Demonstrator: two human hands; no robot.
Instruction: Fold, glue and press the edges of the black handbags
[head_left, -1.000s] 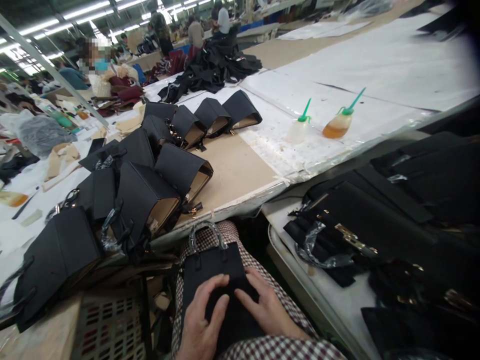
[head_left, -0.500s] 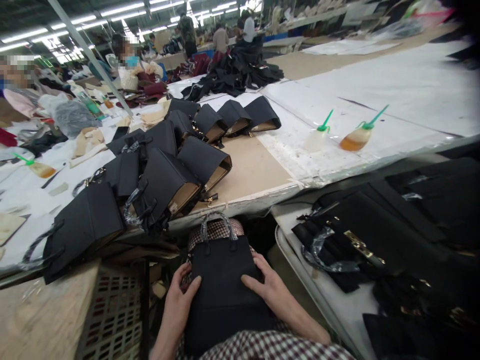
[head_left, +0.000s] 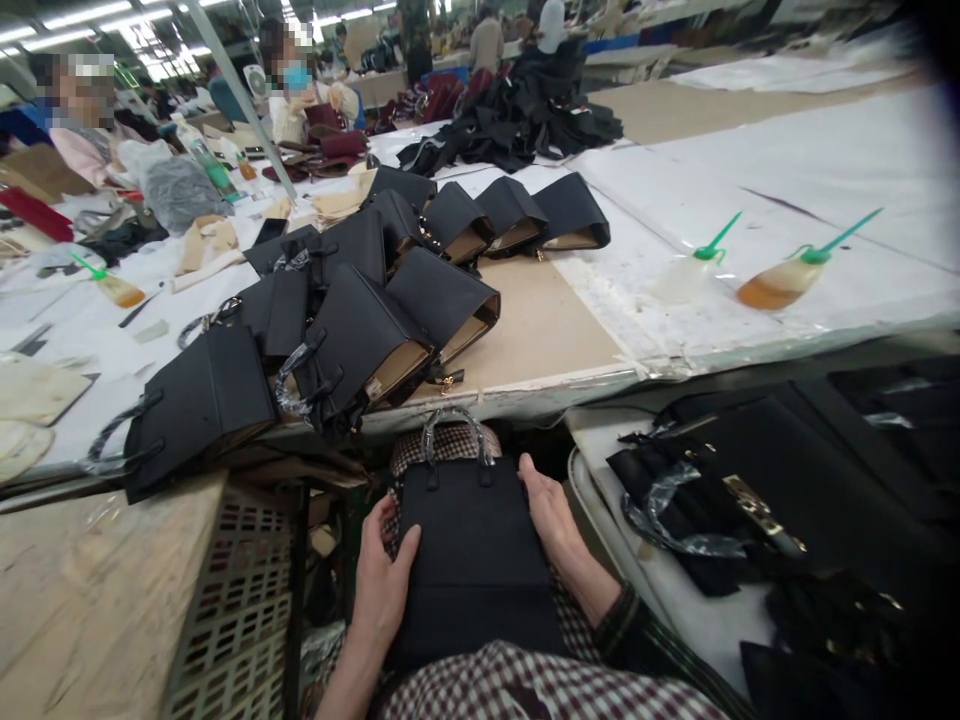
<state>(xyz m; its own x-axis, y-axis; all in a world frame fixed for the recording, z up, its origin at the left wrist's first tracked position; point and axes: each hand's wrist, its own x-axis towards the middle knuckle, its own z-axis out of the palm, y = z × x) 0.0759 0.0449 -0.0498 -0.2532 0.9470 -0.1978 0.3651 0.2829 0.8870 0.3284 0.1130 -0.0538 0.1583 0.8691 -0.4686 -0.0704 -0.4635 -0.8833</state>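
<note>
A black handbag (head_left: 476, 545) rests on my lap, its plastic-wrapped handles (head_left: 455, 415) pointing away from me. My left hand (head_left: 384, 570) grips the bag's left edge, thumb on the front panel and fingers curled at the side. Along the upper right edge lies my right hand (head_left: 556, 515), its thumb side against the bag and its other fingers mostly hidden. Checkered cloth (head_left: 517, 685) covers my lap and shows around the bag.
Several black handbags (head_left: 367, 345) crowd the table's left part, beyond my lap. Glue bottles with green nozzles (head_left: 776, 280) stand on the white table covering (head_left: 645, 330). At right, more black bags (head_left: 810, 470) lie on a lower surface. A plastic crate (head_left: 240, 590) is at left. People work behind.
My right thumb has come off the front panel, and that hand has moved up to the upper right edge. My left hand keeps its hold. The view has shifted left.
</note>
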